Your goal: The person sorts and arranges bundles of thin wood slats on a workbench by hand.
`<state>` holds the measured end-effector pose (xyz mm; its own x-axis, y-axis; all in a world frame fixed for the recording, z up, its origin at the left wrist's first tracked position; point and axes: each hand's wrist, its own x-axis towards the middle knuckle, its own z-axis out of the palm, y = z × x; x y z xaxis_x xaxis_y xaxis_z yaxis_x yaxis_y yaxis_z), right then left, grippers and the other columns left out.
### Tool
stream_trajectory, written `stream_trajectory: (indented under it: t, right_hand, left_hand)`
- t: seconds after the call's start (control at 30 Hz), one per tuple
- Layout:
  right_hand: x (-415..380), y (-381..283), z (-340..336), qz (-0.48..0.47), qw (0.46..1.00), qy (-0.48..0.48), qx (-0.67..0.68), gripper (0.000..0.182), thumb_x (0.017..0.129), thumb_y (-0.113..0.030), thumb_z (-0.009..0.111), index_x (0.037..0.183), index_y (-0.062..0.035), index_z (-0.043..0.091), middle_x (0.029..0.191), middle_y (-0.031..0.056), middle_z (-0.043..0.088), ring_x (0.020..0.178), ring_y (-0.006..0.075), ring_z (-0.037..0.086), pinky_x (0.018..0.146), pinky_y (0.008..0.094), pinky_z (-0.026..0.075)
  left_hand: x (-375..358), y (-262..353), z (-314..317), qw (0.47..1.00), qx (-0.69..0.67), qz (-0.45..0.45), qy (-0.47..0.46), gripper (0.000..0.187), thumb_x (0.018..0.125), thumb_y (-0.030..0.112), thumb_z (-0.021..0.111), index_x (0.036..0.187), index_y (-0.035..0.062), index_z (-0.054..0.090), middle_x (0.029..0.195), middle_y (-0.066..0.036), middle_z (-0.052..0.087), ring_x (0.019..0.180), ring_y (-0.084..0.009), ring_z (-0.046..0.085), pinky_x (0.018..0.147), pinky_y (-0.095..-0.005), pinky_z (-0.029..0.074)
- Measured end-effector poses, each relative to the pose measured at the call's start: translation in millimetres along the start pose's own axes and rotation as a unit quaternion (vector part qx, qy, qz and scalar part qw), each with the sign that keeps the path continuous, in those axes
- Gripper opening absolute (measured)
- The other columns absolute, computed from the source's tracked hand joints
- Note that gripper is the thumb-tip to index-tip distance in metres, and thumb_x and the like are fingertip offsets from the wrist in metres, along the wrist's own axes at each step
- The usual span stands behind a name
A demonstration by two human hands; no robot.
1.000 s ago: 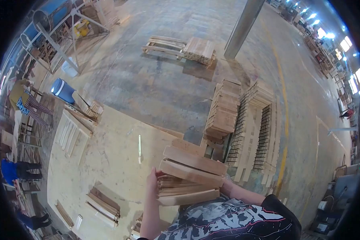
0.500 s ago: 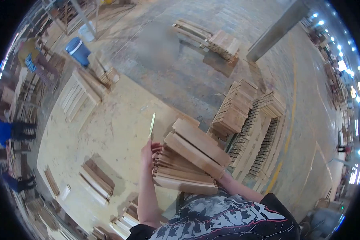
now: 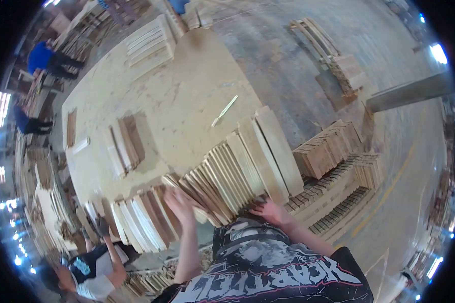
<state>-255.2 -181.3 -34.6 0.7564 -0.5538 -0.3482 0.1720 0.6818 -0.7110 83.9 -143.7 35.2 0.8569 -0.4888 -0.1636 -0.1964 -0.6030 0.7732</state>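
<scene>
Marked pale tabletop (image 3: 162, 101), slim wooden slats (image 3: 224, 174)

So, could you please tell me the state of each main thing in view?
Wooden slats, side by side, some leaning
Left hand, beside slats, grip unclear
Right hand, at slat ends, grip unclear
Slim pale tool, lying on the tabletop
Brown boards, stacked

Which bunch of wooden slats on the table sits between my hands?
The fanned row of slats, between your left hand and right hand; the other bunches lie farther left.
</scene>
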Motion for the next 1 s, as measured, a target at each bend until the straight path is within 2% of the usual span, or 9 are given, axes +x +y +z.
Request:
stream_trajectory:
  t: [0.07,0.1,0.23,0.33,0.43,0.6,0.73,0.87,1.0]
  right_hand:
    - [17,13,-2,0.01,0.984,-0.075,0.161,0.047,0.101,-0.035,0.035,0.14,-0.0078,0.037,0.141,0.0163,0.042,0.132,0.0361,0.04,0.114,0.0615,0.026]
    - [26,19,-3,0.023,0.965,-0.11,0.237,0.045,0.102,-0.031,0.033,0.142,-0.011,0.037,0.145,0.0126,0.042,0.134,0.0331,0.039,0.114,0.0601,0.027]
    - [18,22,-1,0.082,0.994,0.01,0.068,0.066,0.103,-0.049,0.035,0.146,-0.0008,0.026,0.145,0.0219,0.039,0.139,0.0352,0.032,0.117,0.0544,0.024]
    - [-5,-44,41,0.268,0.949,0.164,-0.015,0.064,0.104,-0.046,0.038,0.151,-0.0035,0.028,0.148,0.0168,0.043,0.14,0.0304,0.036,0.115,0.0477,0.027]
    - [-74,-62,50,0.145,0.943,-0.063,-0.294,0.059,0.103,-0.044,0.04,0.145,-0.0023,0.042,0.148,0.0153,0.044,0.139,0.0267,0.038,0.115,0.0466,0.026]
    - [-151,-117,83,0.005,0.876,-0.391,-0.282,0.055,0.102,-0.048,0.036,0.142,-0.0139,0.051,0.148,0.0039,0.047,0.142,0.0212,0.036,0.117,0.0576,0.011]
    - [-173,-106,72,0.068,0.857,-0.299,-0.415,0.047,0.102,-0.045,0.039,0.137,-0.0189,0.057,0.145,0.0008,0.051,0.139,0.0246,0.041,0.116,0.0615,0.009]
    - [-147,-103,53,0.043,0.917,-0.12,-0.379,0.034,0.097,-0.021,0.056,0.128,-0.0066,0.062,0.125,0.0075,0.066,0.116,0.02,0.061,0.11,0.0386,0.037]
    - [-94,-74,89,0.036,0.95,-0.001,-0.311,0.035,0.099,-0.019,0.057,0.129,-0.0007,0.059,0.119,0.0133,0.067,0.11,0.0158,0.062,0.099,0.0292,0.046]
  left_hand:
    - [-82,-29,4,0.993,0.072,-0.085,-0.026,0.064,0.1,0.039,0.049,0.146,-0.0017,0.031,0.154,-0.028,0.021,0.143,-0.0387,0.024,0.112,-0.0524,0.028]
    - [-101,-23,12,0.966,0.254,-0.011,-0.038,0.068,0.098,0.035,0.053,0.15,0.0016,0.024,0.157,-0.027,0.012,0.148,-0.0389,0.012,0.115,-0.0539,0.023]
    - [-102,-14,18,0.988,0.126,0.092,-0.018,0.058,0.096,0.029,0.058,0.144,0.0019,0.039,0.154,-0.025,0.026,0.143,-0.0415,0.025,0.113,-0.0517,0.027]
    - [-99,-22,0,0.985,0.104,0.138,0.022,0.051,0.095,0.028,0.059,0.136,0.0007,0.048,0.147,-0.025,0.037,0.136,-0.0421,0.035,0.11,-0.0487,0.032]
    - [-97,-31,-6,0.973,0.181,0.108,0.089,0.058,0.092,0.036,0.063,0.133,-0.0021,0.048,0.133,-0.027,0.048,0.123,-0.0425,0.046,0.103,-0.0485,0.038]
    - [-74,-5,-1,0.958,0.259,0.034,0.115,0.078,0.083,0.049,0.07,0.133,-0.0049,0.045,0.118,-0.026,0.05,0.113,-0.0425,0.05,0.094,-0.0495,0.044]
    - [-59,-16,1,0.96,0.263,0.021,0.092,0.076,0.081,0.048,0.073,0.131,-0.0036,0.048,0.118,-0.025,0.049,0.111,-0.0411,0.051,0.092,-0.0486,0.045]
    - [-46,-48,-28,0.991,0.116,0.032,0.058,0.061,0.082,0.041,0.074,0.119,-0.0036,0.058,0.107,-0.021,0.059,0.1,-0.0345,0.059,0.088,-0.0436,0.048]
    - [-39,-96,-42,0.996,-0.082,-0.039,-0.013,0.032,0.084,0.025,0.073,0.096,-0.0037,0.066,0.08,-0.013,0.069,0.074,-0.0207,0.065,0.071,-0.0345,0.051]
